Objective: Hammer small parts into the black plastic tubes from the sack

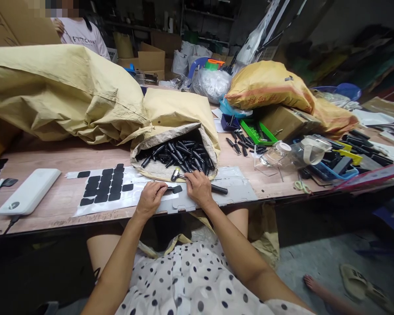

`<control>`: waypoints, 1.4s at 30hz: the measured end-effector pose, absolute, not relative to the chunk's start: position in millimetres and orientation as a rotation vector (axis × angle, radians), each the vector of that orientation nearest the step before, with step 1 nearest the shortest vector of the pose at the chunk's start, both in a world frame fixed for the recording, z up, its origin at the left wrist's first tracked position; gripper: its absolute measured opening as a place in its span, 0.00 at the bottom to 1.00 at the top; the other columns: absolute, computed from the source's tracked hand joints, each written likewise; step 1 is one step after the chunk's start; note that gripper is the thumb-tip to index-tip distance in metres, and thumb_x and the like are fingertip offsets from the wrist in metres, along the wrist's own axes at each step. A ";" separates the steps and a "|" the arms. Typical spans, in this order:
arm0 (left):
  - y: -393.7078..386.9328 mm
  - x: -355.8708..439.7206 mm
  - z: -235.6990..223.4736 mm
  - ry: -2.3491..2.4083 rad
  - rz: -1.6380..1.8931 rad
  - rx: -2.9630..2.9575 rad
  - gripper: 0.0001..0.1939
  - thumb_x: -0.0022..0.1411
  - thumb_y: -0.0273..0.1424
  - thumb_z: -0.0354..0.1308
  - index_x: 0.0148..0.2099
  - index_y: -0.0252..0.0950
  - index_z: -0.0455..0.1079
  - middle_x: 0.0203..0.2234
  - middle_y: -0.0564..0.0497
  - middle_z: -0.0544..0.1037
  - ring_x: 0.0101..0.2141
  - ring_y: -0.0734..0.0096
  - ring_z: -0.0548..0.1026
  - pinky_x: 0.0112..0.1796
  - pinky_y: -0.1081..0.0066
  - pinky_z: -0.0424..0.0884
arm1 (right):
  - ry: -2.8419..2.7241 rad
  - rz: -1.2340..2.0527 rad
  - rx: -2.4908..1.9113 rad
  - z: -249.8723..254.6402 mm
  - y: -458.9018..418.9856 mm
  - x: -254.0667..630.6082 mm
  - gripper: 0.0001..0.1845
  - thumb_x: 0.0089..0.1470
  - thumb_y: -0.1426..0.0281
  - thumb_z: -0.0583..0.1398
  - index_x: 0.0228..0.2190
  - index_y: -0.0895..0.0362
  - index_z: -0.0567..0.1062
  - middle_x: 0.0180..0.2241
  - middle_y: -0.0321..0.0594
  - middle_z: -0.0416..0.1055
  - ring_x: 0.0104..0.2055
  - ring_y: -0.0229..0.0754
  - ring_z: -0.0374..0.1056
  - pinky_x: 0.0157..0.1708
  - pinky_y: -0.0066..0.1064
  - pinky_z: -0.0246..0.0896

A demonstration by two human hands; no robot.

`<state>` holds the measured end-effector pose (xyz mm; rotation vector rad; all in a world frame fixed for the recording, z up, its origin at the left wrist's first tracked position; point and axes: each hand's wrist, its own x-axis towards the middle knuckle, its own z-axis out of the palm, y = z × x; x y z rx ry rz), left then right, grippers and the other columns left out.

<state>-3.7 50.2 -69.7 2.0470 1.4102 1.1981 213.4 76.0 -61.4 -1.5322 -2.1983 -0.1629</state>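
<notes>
A wood-grained bench crosses the frame from left to right, and on it a big tan sack fills the upper left. A yellow sack slumps across the upper right, partly over a cardboard box. In the middle, a smaller tan sack lies on its side, its mouth toward the seated person and full of slim black tubular parts. Below that mouth a grey board lies flat along the bench's near edge; to its left is a white sheet bearing rows of black patches. A white device with a cable sits at the far left, and a green tray stands right of the open sack. Both hands are low in the centre, over the board, near each other but apart. The right hand is closed over the middle of a hammer, whose head points left and whose dark handle end sticks out to the right. The left hand pinches a slim dark piece between thumb and fingertips; its tip points right, at a small black square between the two hands.
</notes>
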 end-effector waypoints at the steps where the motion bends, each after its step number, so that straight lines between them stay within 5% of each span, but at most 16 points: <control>1: 50.6 -3.0 -71.3 1.411 1.221 2.070 0.13 0.69 0.37 0.53 0.38 0.40 0.77 0.36 0.48 0.79 0.39 0.63 0.77 0.44 0.63 0.75 | -2.201 -0.163 -1.536 -61.5 76.6 213.6 0.13 0.62 0.72 0.58 0.45 0.51 0.80 0.36 0.42 0.72 0.40 0.46 0.62 0.38 0.33 0.54; 16: 50.3 -1.5 -70.6 1.526 1.085 2.039 0.13 0.68 0.35 0.53 0.37 0.41 0.79 0.30 0.48 0.78 0.36 0.60 0.72 0.42 0.61 0.70 | -2.068 0.247 -1.254 -22.4 29.2 213.0 0.21 0.65 0.75 0.52 0.54 0.50 0.77 0.41 0.40 0.78 0.43 0.41 0.73 0.45 0.30 0.69; 25: 48.6 0.2 -68.6 1.520 1.115 1.967 0.16 0.67 0.32 0.50 0.51 0.40 0.76 0.40 0.47 0.81 0.41 0.58 0.74 0.46 0.60 0.73 | -2.192 0.121 -1.314 -26.6 15.7 206.9 0.20 0.66 0.75 0.54 0.52 0.49 0.79 0.32 0.38 0.73 0.35 0.39 0.70 0.35 0.25 0.64; 42: 47.6 0.4 -62.4 1.536 1.142 1.823 0.14 0.62 0.32 0.55 0.48 0.41 0.76 0.32 0.51 0.80 0.39 0.60 0.76 0.45 0.62 0.75 | -2.195 0.049 -1.394 -33.1 16.4 204.2 0.21 0.65 0.75 0.55 0.52 0.46 0.80 0.31 0.37 0.72 0.36 0.39 0.70 0.35 0.26 0.63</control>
